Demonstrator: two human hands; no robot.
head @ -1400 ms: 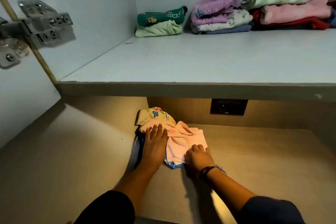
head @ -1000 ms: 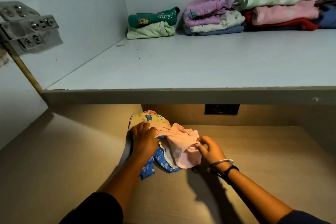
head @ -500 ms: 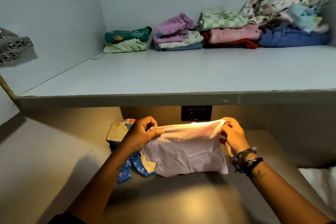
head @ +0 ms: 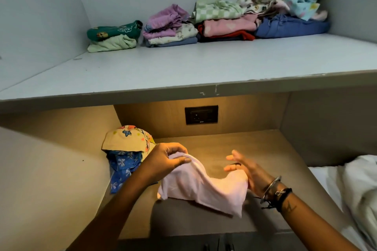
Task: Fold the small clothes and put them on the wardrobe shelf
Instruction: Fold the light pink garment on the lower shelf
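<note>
- Pink garment [head: 204,187] is the piece in play, a soft pale thing sagging just above the lit wooden worktop [head: 234,146], held up at both ends.
- Left hand [head: 166,161] has its fingers [head: 183,160] pinched shut on the top left edge of the pink garment, thumb on the near side.
- Right hand [head: 244,171] is a bit blurry: fingers spread wide and pointing left, with the other end of the cloth draped against the palm. Can't really tell if it's gripping or just propping it.
- Bangle and dark threads [head: 275,191] sit on the right wrist.
- Just left of the left hand's fingers there's a crumpled heap [head: 126,149] shoved into the corner, yellow cartoon print on top, blue flowery fabric under it.
- Beyond both hands, on the back wall, a black socket plate [head: 201,114].
- Above the hands is the grey wardrobe shelf [head: 183,67], and way at the back of it a row of folded stacks [head: 204,24]: green, purple, pink and red, blue, with a loose patterned cloth piled on the right end.
- Off to the right of the right hand, white bedding [head: 355,185].
</note>
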